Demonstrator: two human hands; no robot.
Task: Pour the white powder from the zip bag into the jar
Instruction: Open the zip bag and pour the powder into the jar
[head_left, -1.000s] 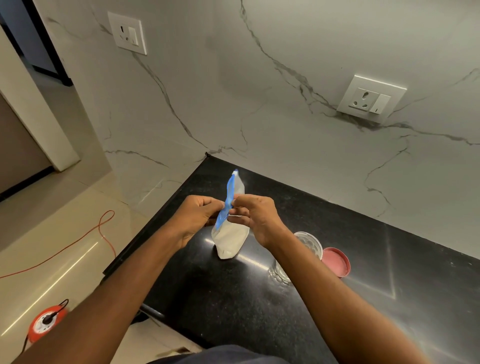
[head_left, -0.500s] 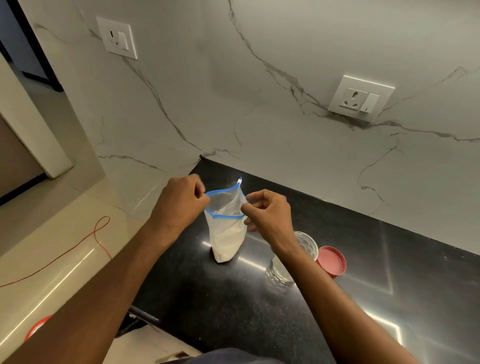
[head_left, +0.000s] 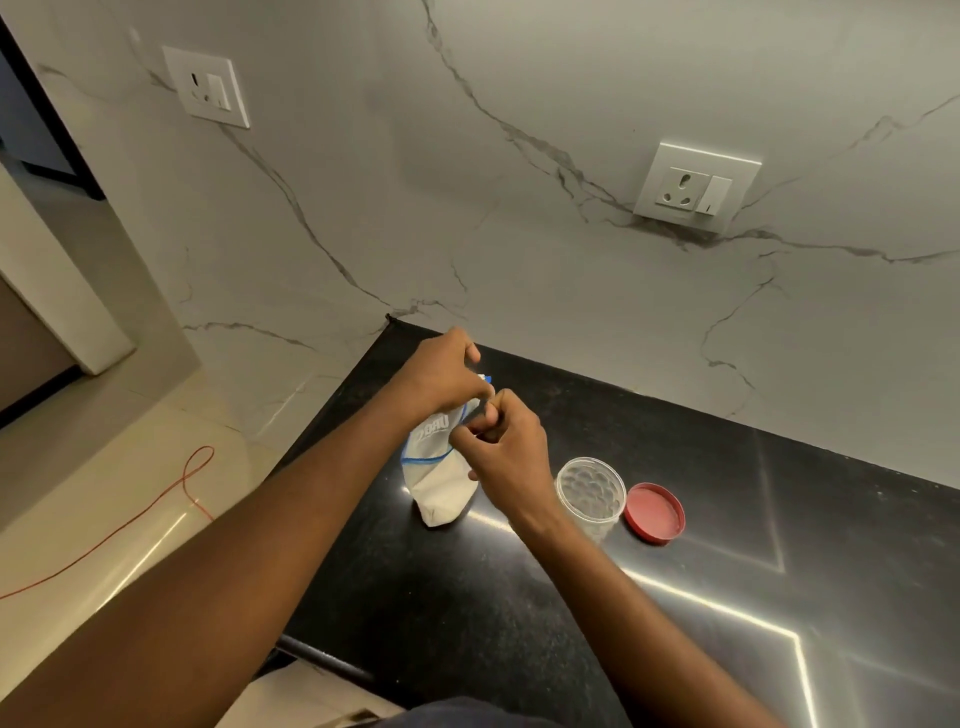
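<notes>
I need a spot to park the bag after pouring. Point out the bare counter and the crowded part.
Bare black counter lies in front of the zip bag, toward the near edge, and right of the red lid. Crowded: both hands' fingers on the bag, with the open jar and lid close beside.

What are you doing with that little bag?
A person is holding a zip bag of white powder upright on the black counter. The left hand and right hand both pinch the bag's top. Beside it an open, empty clear jar stands with its red lid lying next to it. No powder has been poured yet.
</notes>
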